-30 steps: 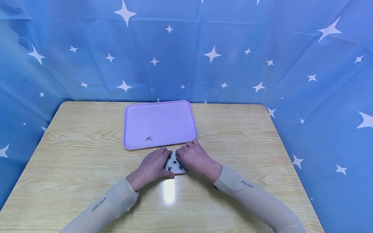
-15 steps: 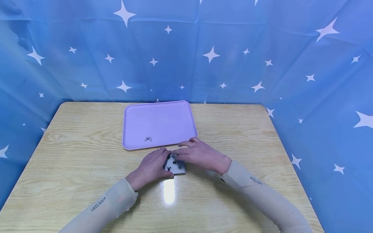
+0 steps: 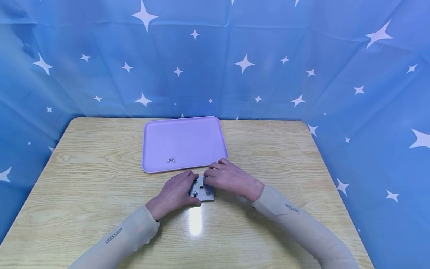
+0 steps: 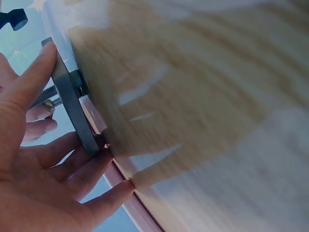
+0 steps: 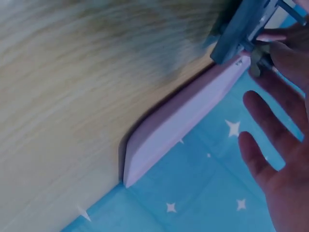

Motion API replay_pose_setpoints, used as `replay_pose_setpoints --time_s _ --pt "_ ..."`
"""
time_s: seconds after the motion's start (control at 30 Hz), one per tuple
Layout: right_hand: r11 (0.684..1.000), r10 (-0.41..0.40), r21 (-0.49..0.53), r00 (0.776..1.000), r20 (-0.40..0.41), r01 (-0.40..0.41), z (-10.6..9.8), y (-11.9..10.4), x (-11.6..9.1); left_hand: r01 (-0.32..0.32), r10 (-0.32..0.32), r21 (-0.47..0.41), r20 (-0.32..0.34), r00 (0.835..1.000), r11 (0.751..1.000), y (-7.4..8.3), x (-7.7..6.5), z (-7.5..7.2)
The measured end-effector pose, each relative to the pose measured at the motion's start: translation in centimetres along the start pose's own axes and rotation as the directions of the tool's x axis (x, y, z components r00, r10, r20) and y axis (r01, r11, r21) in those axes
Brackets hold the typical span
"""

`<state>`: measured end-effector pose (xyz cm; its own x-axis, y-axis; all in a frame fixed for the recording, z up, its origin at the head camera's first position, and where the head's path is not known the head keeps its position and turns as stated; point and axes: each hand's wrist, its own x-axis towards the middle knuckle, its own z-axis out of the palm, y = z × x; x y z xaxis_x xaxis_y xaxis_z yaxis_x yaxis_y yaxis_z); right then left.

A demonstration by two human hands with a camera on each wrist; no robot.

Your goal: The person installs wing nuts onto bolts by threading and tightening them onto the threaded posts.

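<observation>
A small grey metal plate with several holes lies at the middle of the table. Thumb and fingers of my left hand grip it by its edges. Bolt heads show under the plate in the left wrist view, and threaded shanks rise from its upper face. My right hand is over the plate's far right corner. Its thumb and forefinger pinch a wing nut at one of the bolts, while its other fingers are spread. From the head view, that nut is hidden behind the hand.
A purple tray stands just beyond the hands. Another wing nut lies in it near the front edge. Blue star-printed cloth hangs behind the wooden table.
My right hand lifted its fingers and spread them half a second ago, then came back to the plate's far right corner. My left hand and the plate stay put.
</observation>
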<state>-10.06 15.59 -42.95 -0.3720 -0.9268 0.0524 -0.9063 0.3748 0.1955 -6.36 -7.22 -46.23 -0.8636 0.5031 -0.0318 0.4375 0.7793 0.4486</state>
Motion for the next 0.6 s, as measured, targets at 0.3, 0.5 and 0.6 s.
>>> replay_pose_setpoints --time_s 0.3,0.5,0.6 --pt "0.995 0.098 -0.026 0.995 -0.021 -0.099 1.1 -1.4 0.9 0.004 -0.004 0.006 -0.002 1.0 1.0 0.2 0.1 0.0" --pt "0.988 0.147 -0.034 0.983 -0.114 -0.152 2.0 -2.0 1.4 0.007 -0.007 0.0 -0.004 1.0 1.0 0.1 0.1 0.1" --pt "0.983 0.183 0.002 0.967 -0.177 -0.185 2.4 -2.1 1.6 0.007 -0.007 -0.007 -0.009 1.0 1.0 0.1 0.0 0.1"
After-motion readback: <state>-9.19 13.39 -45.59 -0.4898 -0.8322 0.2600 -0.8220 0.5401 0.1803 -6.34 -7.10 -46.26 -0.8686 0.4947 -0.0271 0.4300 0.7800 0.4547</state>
